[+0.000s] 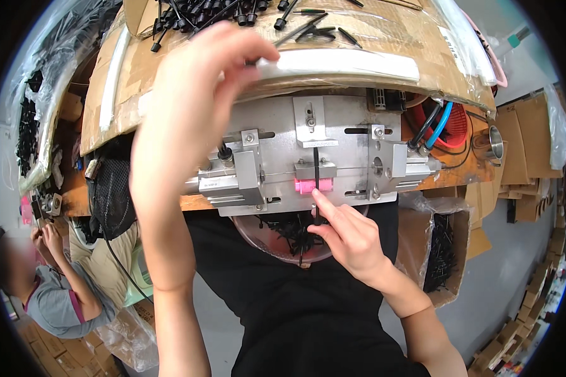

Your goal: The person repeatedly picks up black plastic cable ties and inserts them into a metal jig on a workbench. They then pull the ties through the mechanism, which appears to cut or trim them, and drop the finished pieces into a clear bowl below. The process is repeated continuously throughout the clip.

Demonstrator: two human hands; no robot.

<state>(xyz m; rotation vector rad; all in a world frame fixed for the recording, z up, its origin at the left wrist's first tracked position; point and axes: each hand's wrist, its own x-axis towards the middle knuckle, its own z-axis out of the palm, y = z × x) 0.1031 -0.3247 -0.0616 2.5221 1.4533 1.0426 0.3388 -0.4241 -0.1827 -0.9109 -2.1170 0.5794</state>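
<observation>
My right hand (353,242) pinches the lower end of a thin black rod (316,164) between thumb and forefinger. The rod lies across the middle of a metal fixture, its far end at an L-shaped bracket (310,122). Beneath it, close to my forefinger, is a pink block (304,186). My left hand (201,75), slightly blurred, is raised over the cardboard at the back. Its thumb and forefinger close around a second thin black rod (300,29) that sticks out toward the far right.
Black rods with thick heads (198,14) pile up on the cardboard (383,31). Metal cylinders (223,185) flank the steel plate (283,119). A tub of black parts (295,235) sits below, and a red basket (449,125) stands right. A co-worker (63,283) sits left.
</observation>
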